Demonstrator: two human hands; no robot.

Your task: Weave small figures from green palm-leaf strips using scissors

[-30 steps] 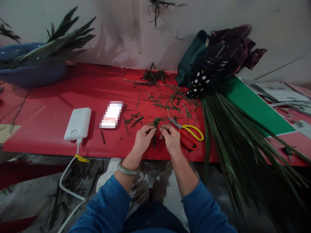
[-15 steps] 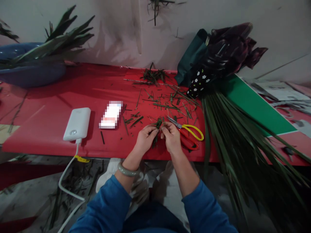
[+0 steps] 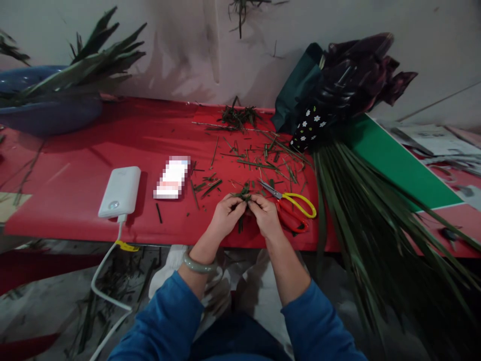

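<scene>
Fingertips nearly meeting here, low over the front of the red tabletop (image 3: 124, 135), and it's a two-handed pinch! The left hand (image 3: 225, 216), bangle (image 3: 199, 262) at the wrist, has thumb and forefinger closed on a small green leaf piece (image 3: 245, 191); the right hand (image 3: 266, 216) grips the same piece from its own side, fingers curled in. The piece sits right between them, bits sticking out above the fingertips and ends hanging below; its exact folds are too small to make out. Scissors (image 3: 278, 195) lie just beside the right hand, blades pointing away.
</scene>
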